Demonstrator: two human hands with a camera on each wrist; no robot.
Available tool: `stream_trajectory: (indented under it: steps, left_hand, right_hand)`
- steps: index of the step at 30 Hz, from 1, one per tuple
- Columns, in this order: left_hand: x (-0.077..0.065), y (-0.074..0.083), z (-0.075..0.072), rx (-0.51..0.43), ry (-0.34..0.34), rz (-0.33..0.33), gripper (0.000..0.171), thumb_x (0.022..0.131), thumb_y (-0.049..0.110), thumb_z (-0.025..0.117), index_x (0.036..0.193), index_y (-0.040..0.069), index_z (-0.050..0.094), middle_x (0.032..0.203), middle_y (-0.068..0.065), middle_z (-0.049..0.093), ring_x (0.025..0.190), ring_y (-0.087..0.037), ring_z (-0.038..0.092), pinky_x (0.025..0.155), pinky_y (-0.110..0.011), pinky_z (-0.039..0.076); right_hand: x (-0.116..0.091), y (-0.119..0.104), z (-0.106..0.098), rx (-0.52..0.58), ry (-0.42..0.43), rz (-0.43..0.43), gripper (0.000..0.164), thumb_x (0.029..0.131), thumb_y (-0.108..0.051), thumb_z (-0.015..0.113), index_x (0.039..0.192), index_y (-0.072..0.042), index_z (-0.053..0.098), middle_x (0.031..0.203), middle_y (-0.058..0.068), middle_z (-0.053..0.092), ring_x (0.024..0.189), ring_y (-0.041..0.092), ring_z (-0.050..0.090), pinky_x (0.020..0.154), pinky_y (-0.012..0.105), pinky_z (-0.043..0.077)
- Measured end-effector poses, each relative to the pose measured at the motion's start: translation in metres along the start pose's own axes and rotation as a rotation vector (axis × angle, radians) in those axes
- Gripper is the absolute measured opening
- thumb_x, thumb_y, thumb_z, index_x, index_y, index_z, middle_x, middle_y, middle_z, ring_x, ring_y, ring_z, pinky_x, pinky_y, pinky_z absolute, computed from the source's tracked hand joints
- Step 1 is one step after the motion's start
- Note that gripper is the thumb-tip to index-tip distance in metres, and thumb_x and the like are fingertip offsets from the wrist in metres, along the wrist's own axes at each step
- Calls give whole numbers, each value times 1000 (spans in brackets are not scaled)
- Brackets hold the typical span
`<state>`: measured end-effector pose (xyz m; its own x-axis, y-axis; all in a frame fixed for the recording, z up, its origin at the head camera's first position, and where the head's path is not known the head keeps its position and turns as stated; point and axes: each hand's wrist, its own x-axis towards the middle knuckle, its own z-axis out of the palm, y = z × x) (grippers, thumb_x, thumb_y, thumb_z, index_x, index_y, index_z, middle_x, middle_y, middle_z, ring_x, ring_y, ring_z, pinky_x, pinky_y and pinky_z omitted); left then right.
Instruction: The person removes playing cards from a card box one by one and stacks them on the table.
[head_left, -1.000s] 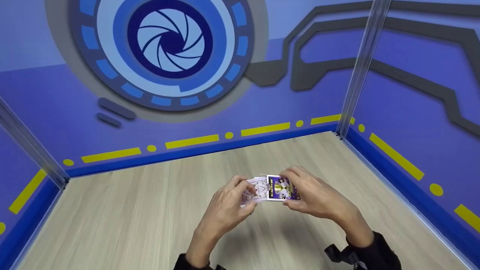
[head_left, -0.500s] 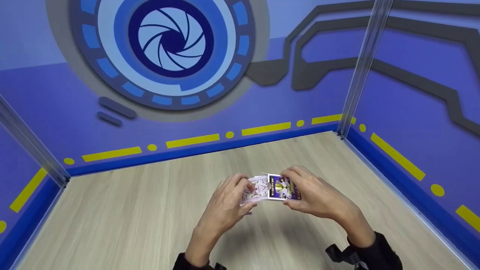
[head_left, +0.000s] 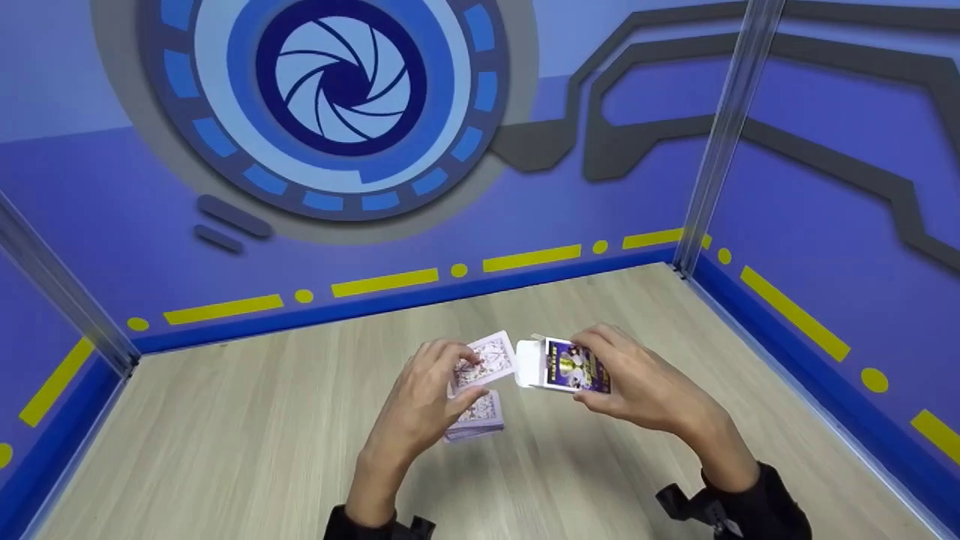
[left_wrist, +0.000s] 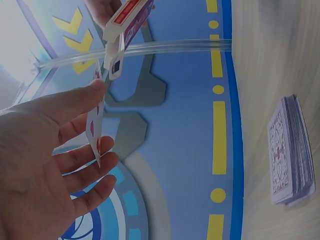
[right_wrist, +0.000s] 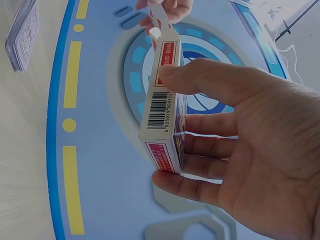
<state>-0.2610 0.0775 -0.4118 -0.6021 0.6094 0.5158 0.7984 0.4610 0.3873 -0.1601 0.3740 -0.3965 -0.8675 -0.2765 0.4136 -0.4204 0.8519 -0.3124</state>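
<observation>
My left hand (head_left: 420, 394) pinches a playing card (head_left: 495, 358) between thumb and fingers, its patterned red-and-white back facing up. Seen edge-on in the left wrist view, the card (left_wrist: 96, 120) looks thin and shows red marks on its face. Below that hand, a deck of cards (head_left: 484, 414) lies on the table, partly covered by the hand in the head view. My right hand (head_left: 649, 382) grips a purple card box (head_left: 574, 367) by its long edges. The box's white end flap (head_left: 529, 364) stands open toward the card. A barcode (right_wrist: 159, 110) runs along its side.
The wood-grain table (head_left: 285, 420) is bounded at the back by a blue printed panel (head_left: 420, 255) and at the right by another panel (head_left: 840, 225). A clear corner post (head_left: 720, 150) joins the two.
The cards were partway out of the box between both hands. Now the deck is on the table, and the left hand has moved left with one card. The box has shifted slightly right.
</observation>
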Motion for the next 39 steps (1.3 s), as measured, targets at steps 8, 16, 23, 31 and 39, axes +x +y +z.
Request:
stream_trajectory:
  steps: [8, 16, 23, 31, 39]
  left_hand:
    - [-3, -15, -4, -25, 11, -41, 36, 84, 20, 87, 112, 11, 67, 124, -7, 66, 118, -26, 61, 97, -46, 51]
    - [-3, -23, 2, -22, -56, -145, 33, 88, 22, 84, 114, 13, 66, 128, -5, 65, 118, -24, 59, 98, -45, 50]
    - [-2, -30, 13, -39, -113, -199, 28, 90, 18, 82, 113, 12, 66, 133, -8, 63, 127, -28, 57, 107, -47, 45]
    - [-4, -36, 30, -34, -163, -201, 28, 88, 11, 83, 110, 9, 66, 130, -12, 64, 124, -30, 58, 105, -49, 47]
    - [-8, -41, 46, -28, -221, -236, 27, 86, 5, 83, 108, 7, 68, 123, -12, 66, 117, -29, 61, 101, -48, 49]
  right_hand:
    - [-1, 1, 0, 12, 1, 8, 60, 84, -23, 86, 134, -6, 57, 124, 3, 58, 100, 13, 55, 81, 32, 52]
    - [-4, 2, -1, 26, -1, 20, 60, 85, -22, 85, 135, -6, 57, 127, 3, 58, 102, 13, 55, 82, 33, 53]
    - [-4, 2, -3, 28, -4, 37, 58, 87, -20, 82, 137, -6, 56, 128, 4, 57, 101, 13, 55, 82, 32, 53]
    - [-3, 1, -4, 11, -1, 39, 58, 87, -19, 80, 138, -7, 56, 127, 3, 57, 101, 13, 54, 82, 33, 52]
    - [-2, 0, -4, 17, -7, 41, 59, 87, -19, 80, 139, -7, 56, 128, 3, 57, 102, 12, 54, 83, 33, 52]
